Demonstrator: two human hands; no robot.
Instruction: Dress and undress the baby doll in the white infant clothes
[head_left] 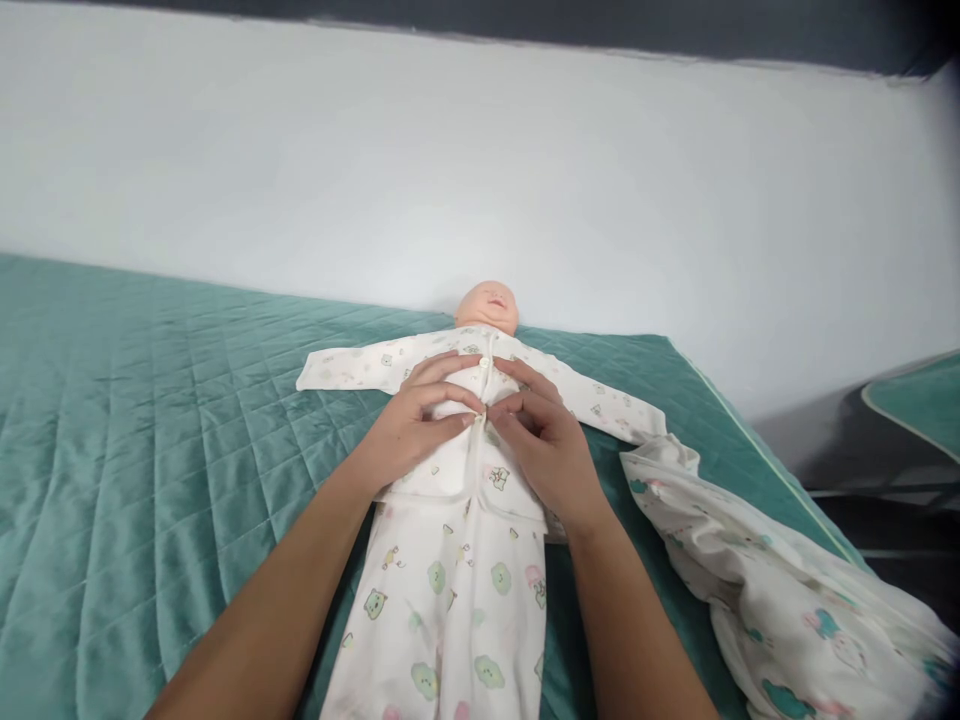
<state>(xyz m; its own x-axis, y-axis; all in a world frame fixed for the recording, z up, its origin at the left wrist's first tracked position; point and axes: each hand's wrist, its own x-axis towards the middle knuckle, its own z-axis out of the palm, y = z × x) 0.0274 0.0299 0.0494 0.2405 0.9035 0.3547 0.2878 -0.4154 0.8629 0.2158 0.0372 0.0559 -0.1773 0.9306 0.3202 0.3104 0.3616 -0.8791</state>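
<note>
A baby doll (pixel 487 305) lies on its back, dressed in a white printed jacket (pixel 435 475) and matching printed trousers (pixel 450 600). Both sleeves stretch out to the sides. At the middle of the jacket front, my left hand (pixel 416 420) pinches the fabric edge by a button with thumb and forefinger. My right hand (pixel 544 430) pinches the opposite edge at the same spot, fingertips almost touching the left ones. Just above the fingers, a pale upper button (pixel 484 363) shows on the front. The button between my fingertips is mostly covered.
A crumpled white printed cloth (pixel 787 590) lies to the right, close to the doll's sleeve. Under everything is a green quilted bed cover (pixel 187 440), its edge running down the right side. A white wall (pixel 480 170) stands behind the doll's head.
</note>
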